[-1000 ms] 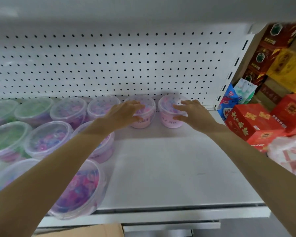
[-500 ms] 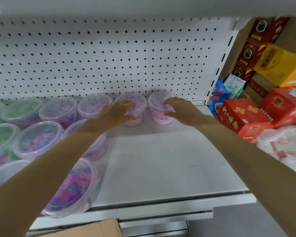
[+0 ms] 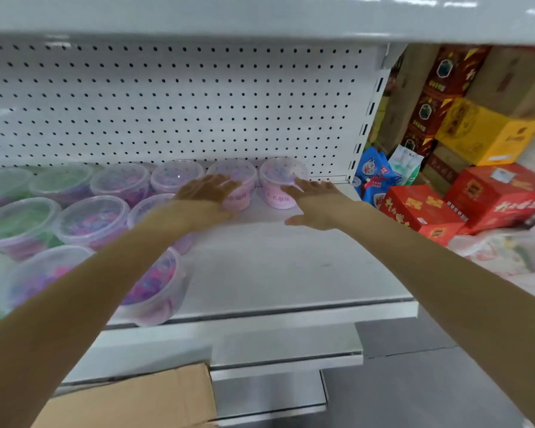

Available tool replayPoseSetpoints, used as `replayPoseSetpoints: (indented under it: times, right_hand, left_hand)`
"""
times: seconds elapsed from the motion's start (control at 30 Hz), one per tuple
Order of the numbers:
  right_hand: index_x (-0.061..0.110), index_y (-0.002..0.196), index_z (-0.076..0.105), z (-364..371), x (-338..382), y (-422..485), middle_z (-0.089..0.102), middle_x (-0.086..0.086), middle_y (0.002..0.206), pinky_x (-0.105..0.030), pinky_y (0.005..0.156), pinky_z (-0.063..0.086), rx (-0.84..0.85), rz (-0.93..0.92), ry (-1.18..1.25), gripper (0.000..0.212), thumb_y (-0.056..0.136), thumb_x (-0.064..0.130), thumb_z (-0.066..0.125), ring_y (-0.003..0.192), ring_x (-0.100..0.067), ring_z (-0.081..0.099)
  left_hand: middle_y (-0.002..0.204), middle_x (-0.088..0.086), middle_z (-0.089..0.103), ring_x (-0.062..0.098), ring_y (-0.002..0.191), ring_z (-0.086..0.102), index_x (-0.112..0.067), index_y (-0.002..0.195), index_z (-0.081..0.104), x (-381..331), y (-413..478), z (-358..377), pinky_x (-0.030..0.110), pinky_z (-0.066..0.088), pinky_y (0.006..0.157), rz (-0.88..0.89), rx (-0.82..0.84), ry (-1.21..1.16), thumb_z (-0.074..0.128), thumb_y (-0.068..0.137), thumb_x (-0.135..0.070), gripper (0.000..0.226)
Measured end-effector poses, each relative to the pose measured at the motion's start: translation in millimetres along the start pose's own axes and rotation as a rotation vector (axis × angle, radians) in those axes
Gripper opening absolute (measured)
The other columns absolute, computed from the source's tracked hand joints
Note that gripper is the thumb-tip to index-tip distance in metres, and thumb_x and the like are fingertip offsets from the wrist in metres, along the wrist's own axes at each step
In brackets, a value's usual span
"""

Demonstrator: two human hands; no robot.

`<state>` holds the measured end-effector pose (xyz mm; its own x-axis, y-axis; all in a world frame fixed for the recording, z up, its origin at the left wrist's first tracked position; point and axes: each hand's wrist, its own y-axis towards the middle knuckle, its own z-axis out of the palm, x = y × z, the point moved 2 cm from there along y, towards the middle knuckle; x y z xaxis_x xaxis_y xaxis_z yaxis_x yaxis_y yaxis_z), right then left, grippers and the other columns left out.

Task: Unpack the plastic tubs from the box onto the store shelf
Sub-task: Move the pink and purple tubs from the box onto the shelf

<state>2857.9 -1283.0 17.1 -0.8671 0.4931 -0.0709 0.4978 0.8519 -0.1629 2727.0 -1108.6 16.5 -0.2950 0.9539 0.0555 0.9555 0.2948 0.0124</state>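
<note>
Grip wide: left hand (image 3: pixel 206 194), right hand (image 3: pixel 317 202) flat against rear pink tubs (image 3: pixel 278 197); placement seemingly finished, box (image 3: pixel 130 400) next.

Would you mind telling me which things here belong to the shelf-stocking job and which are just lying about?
Job: left hand, right hand, pink tubs, lidded tubs on the left, shelf, cardboard box.
Lying about: red boxes, yellow box, blue packets.
</note>
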Motion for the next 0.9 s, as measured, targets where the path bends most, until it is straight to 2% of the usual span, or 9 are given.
replayPoseSetpoints:
  times: [0.07,0.13,0.23,0.43,0.53,0.63,0.8,0.9]
  right_hand:
    - [0.025,0.148,0.011,-2,12,-27,0.009,-0.009,0.157,-0.045,0.115,0.017,-0.002,-0.022,0.004,0.075,0.089,0.052,0.048,0.143,-0.029,0.017]
    - [0.024,0.148,0.012,-5,27,-57,0.014,-0.008,0.156,-0.043,0.112,0.024,-0.017,-0.062,-0.005,0.076,0.088,0.052,0.049,0.141,-0.028,0.022]
    - [0.023,0.147,0.017,-10,52,-107,0.022,-0.006,0.154,-0.041,0.106,0.031,-0.064,-0.129,-0.027,0.077,0.086,0.053,0.053,0.135,-0.027,0.031]
    - [0.021,0.147,0.02,6,126,-211,0.029,-0.006,0.15,-0.04,0.106,0.031,-0.112,-0.249,0.069,0.079,0.084,0.051,0.057,0.134,-0.027,0.033]
    - [0.021,0.147,0.02,39,174,-257,0.028,-0.006,0.15,-0.04,0.108,0.031,-0.043,-0.312,0.129,0.079,0.084,0.052,0.056,0.135,-0.026,0.032]
    - [0.021,0.148,0.016,75,224,-287,0.024,-0.005,0.153,-0.04,0.109,0.029,0.083,-0.382,0.088,0.08,0.085,0.053,0.054,0.137,-0.025,0.028]
    - [0.021,0.148,0.016,118,304,-305,0.024,-0.005,0.152,-0.039,0.109,0.03,0.224,-0.445,0.19,0.077,0.087,0.052,0.051,0.137,-0.025,0.029]
    - [0.02,0.148,0.015,151,347,-304,0.023,-0.008,0.152,-0.041,0.11,0.03,0.326,-0.477,0.204,0.074,0.089,0.049,0.049,0.137,-0.026,0.028]
  left_hand:
    - [0.154,-0.001,0.023,0.021,0.139,0.025,-0.029,0.145,0.028,-11,-28,-10,0.037,0.025,0.111,-0.006,-0.026,-0.007,0.051,0.091,-0.039,0.06]
    - [0.149,0.003,0.031,0.023,0.135,0.032,-0.025,0.143,0.033,-22,-61,-22,0.039,0.033,0.106,0.034,-0.076,0.018,0.052,0.09,-0.036,0.057]
    - [0.149,0.003,0.032,0.024,0.135,0.035,-0.024,0.143,0.032,-34,-120,-40,0.041,0.039,0.1,0.052,-0.102,0.116,0.051,0.09,-0.043,0.059]
    - [0.145,0.003,0.039,0.025,0.13,0.04,-0.021,0.138,0.042,-57,-269,-36,0.038,0.04,0.097,-0.059,-0.137,0.099,0.053,0.089,-0.043,0.054]
    - [0.144,0.004,0.039,0.026,0.129,0.04,-0.022,0.14,0.038,-72,-353,-7,0.039,0.039,0.099,-0.11,-0.019,0.084,0.05,0.09,-0.046,0.057]
    - [0.144,0.004,0.039,0.025,0.129,0.04,-0.024,0.142,0.034,-70,-434,20,0.039,0.039,0.1,-0.163,0.1,0.113,0.046,0.091,-0.049,0.058]
    - [0.145,0.0,0.037,0.02,0.132,0.037,-0.027,0.142,0.033,-39,-545,46,0.037,0.036,0.104,-0.326,0.265,0.034,0.047,0.092,-0.046,0.056]
    - [0.142,0.0,0.042,0.02,0.128,0.043,-0.029,0.138,0.038,-10,-589,66,0.042,0.041,0.101,-0.447,0.311,-0.057,0.048,0.091,-0.044,0.051]
